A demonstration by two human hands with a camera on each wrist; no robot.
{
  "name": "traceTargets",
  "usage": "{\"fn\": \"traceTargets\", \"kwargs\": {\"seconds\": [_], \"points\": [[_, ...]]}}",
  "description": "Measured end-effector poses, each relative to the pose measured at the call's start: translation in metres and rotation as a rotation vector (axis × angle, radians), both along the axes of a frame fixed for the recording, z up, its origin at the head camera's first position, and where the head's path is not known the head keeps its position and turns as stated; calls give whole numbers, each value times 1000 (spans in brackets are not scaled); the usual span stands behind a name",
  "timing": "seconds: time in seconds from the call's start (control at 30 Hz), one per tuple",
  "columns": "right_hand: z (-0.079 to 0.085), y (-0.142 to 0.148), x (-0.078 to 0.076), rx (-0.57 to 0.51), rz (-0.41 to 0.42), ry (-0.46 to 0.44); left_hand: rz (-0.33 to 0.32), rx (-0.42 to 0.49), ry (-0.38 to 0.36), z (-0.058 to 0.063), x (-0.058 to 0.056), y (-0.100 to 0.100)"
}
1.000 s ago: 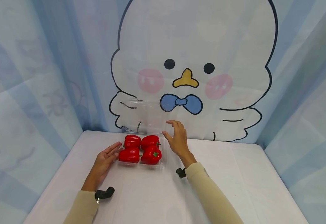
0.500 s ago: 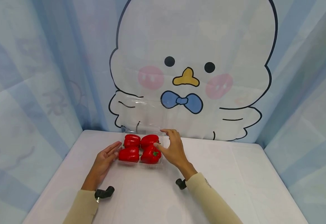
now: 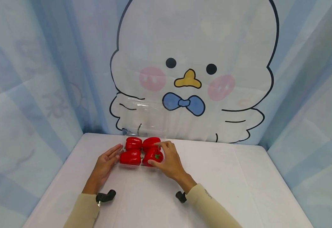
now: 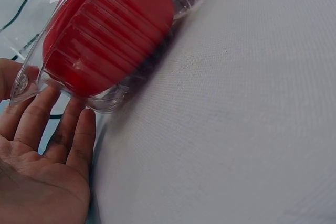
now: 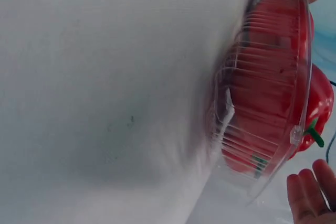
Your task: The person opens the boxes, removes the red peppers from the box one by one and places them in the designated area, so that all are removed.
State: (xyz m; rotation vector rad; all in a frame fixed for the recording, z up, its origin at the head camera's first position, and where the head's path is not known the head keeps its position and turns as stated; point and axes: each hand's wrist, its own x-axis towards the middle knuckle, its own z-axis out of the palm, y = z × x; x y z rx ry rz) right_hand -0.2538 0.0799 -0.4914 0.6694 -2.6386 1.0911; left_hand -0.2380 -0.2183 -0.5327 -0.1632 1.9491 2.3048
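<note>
In the head view, several red bell peppers sit in a clear plastic container [image 4: 107,100] with its hinged lid [image 3: 149,115] raised behind them. My left hand [image 3: 106,164] holds the container's left edge: the thumb lies over the rim and the other fingers reach beneath it. My right hand [image 3: 169,160] hovers at the right side, thumb and fingers spread around the front right bell pepper [image 3: 153,156], whose green stem faces me. In the right wrist view, those fingers [image 5: 312,190] are nearly straight and a little apart from the pepper. The thumb is hidden there.
A white cloth covers the table [image 3: 226,190]. Close behind the container hangs a light blue curtain [image 3: 240,38] with a cartoon bird, and more curtain hangs on both sides. Each wrist wears a black camera mount [image 3: 106,196].
My right hand has come down and left from beside the raised lid to the front right pepper. The left hand stays at the container's edge.
</note>
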Motion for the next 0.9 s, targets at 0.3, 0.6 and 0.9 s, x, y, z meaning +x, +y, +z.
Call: {"fn": "traceTargets", "kwargs": {"seconds": [0.3,0.6,0.9], "points": [[-4,-6,3,35,7,-43,-6,-9,6,1,2,0],[-6,-8,0,89,-14,-81,-7,-20,12,-2,0,-1],[-3,-8,-2,102,-13,-81,-4,-15,4,-2,1,0]]}}
